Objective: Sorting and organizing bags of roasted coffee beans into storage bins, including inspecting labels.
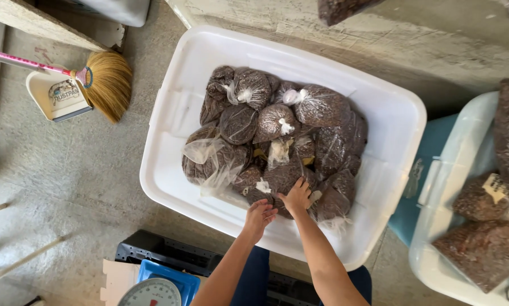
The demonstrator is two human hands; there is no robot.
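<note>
A large white plastic tub [186, 73] on the floor holds several clear bags of dark brown grains [277, 136], each tied at the top. My right hand [296, 197] presses down on a bag [285, 178] at the near side of the pile, fingers spread over it. My left hand [260, 216] hovers just beside it at the near edge of the pile, fingers loosely curled, with nothing visibly held.
A straw broom [104, 82] and a white dustpan [53, 96] lie on the floor at the left. A second clear tub [441, 215] with more bags stands at the right. A weighing scale [152, 292] on a black crate [147, 249] sits near my legs.
</note>
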